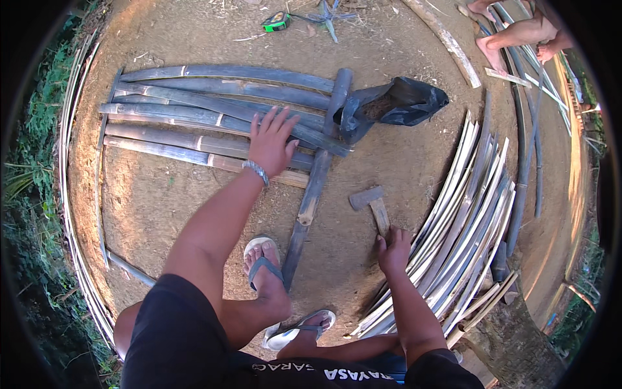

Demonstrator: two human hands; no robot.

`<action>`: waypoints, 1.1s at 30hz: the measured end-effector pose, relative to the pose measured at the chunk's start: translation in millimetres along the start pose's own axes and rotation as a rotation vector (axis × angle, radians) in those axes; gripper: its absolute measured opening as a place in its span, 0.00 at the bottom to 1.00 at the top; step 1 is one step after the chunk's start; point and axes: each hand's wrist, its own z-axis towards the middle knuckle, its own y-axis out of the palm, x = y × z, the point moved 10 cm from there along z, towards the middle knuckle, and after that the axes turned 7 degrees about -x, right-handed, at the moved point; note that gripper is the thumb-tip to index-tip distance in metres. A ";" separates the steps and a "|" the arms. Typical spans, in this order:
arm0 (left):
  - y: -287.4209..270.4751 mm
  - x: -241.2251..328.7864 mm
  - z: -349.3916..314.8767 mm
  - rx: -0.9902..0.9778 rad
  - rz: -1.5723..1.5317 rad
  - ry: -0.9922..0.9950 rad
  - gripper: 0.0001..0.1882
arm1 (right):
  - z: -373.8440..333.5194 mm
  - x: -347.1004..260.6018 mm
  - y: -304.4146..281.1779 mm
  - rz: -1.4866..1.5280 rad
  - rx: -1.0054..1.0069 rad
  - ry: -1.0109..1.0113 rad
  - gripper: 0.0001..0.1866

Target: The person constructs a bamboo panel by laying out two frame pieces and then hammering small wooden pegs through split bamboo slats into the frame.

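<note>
My left hand (272, 139) lies with spread fingers on a dark bamboo slat (214, 104), which slants across several others laid side by side. Their right ends meet a thicker bamboo pole (313, 185), and their left ends meet a thin strip (107, 107). My right hand (394, 251) is closed around the wooden handle of a hammer (379, 214). Its metal head is low over or on the dirt, right of the pole; I cannot tell whether it touches. A black plastic bag (414, 104), opened out, sits against the pole's upper end with small brown bits inside.
A bundle of split bamboo strips (447, 227) lies at right. A green tape measure (276, 22) and tied blue-grey strips (327, 19) lie at the far side. Another person's bare legs (518, 35) show at upper right. Long strips (65, 155) border the plants at left.
</note>
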 end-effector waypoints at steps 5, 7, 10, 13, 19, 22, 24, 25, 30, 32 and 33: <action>19.4 -11.4 27.7 -0.463 0.195 0.242 0.31 | 3.5 0.3 -2.0 -0.005 -0.017 -0.009 0.25; 2.6 -7.2 22.3 -0.405 0.199 0.328 0.28 | 3.8 1.1 1.2 -0.007 -0.027 0.002 0.25; -17.8 2.5 1.1 -0.378 0.196 0.468 0.26 | 3.2 -2.6 -0.3 -0.024 -0.009 -0.030 0.25; -49.4 2.2 -31.7 -0.475 0.145 0.498 0.26 | 3.8 -1.9 0.9 -0.031 -0.023 -0.006 0.24; -103.7 17.0 -116.2 -0.612 0.069 0.571 0.21 | 2.6 5.2 1.0 -0.091 -0.044 0.025 0.25; -105.8 25.4 -149.8 -0.623 0.051 0.539 0.20 | 4.1 6.4 0.8 -0.147 -0.125 0.107 0.26; -98.6 15.1 -164.8 -0.621 0.067 0.453 0.20 | 10.1 0.8 4.2 -0.155 -0.181 0.157 0.27; -88.3 5.3 -171.7 -0.572 0.072 0.451 0.24 | 10.3 7.7 10.8 -0.153 -0.252 0.210 0.29; -41.9 -31.0 -184.5 -0.609 0.089 0.312 0.23 | 0.1 -25.9 10.4 -0.222 -0.228 0.217 0.40; -20.9 -42.3 -193.3 -0.633 0.092 0.274 0.23 | -11.8 -49.8 6.8 -0.266 -0.149 0.133 0.43; -11.3 -48.2 -195.8 -0.637 0.100 0.267 0.24 | -17.7 -54.7 10.8 -0.280 -0.158 0.116 0.45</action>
